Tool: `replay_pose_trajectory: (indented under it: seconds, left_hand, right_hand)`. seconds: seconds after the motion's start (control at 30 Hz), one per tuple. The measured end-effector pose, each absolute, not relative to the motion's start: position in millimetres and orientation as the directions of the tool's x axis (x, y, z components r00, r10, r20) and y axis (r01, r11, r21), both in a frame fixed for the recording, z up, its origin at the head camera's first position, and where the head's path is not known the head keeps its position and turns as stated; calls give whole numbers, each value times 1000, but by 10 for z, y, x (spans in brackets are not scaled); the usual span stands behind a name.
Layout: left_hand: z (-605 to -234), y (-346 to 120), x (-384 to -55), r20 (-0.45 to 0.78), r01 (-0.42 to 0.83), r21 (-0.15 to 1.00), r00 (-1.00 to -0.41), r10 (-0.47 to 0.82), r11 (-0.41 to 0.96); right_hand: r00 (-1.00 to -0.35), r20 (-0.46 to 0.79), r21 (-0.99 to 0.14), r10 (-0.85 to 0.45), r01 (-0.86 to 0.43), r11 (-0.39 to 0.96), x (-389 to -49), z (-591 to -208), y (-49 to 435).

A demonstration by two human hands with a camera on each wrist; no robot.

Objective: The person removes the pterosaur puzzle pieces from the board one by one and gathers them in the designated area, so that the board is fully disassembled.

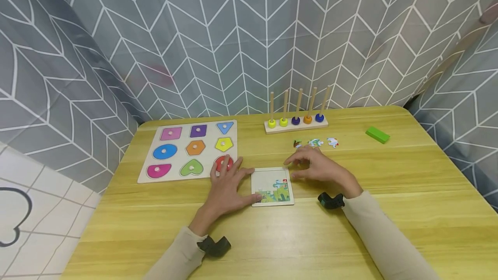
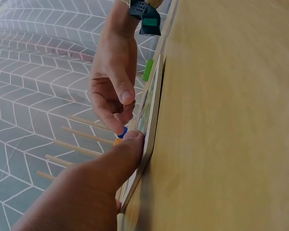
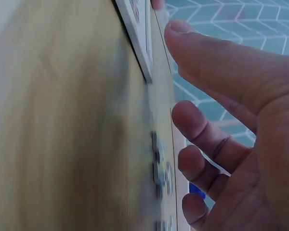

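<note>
A small square jigsaw puzzle tray (image 1: 268, 176) lies on the table, with joined green pieces (image 1: 281, 193) along its bottom and right side and bare board at upper left. My left hand (image 1: 228, 187) spreads over the tray's left edge. Its thumb (image 2: 130, 144) rests on the rim, and another finger touches near the upper left corner. My right hand (image 1: 317, 165) hovers just right of the tray, fingers loosely bent, with nothing visible between thumb and fingers. Beyond it lie loose jigsaw pieces (image 1: 333, 142), also seen below the fingers in the right wrist view.
A shape board (image 1: 177, 133) with coloured knobbed shapes lies at left, partly under my left fingers. Behind the loose pieces stands a peg stand (image 1: 285, 128) with upright rods and coloured rings. A green block (image 1: 377, 135) sits at far right. A grey patterned curtain (image 1: 249, 38) borders the table.
</note>
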State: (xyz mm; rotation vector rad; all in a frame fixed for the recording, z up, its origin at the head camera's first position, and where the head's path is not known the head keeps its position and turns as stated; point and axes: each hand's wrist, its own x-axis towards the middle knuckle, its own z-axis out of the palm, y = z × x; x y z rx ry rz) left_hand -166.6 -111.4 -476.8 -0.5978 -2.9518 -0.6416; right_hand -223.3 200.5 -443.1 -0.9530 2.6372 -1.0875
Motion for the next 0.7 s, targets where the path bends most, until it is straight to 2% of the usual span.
replay_pose_trajectory:
  seconds: [0.4,0.7]
  left_hand:
    - [-4754,-1107,-1659,137,388,380,-921,364,839]
    - [-4759,-1113,-1660,146,395,379,-919,367,837]
  right_hand:
    - [-730,33,-628,-683,-546,554,-2112,-4416,1794]
    - [-685,50,-603,-727,-601,525,-2066,-4419,1707]
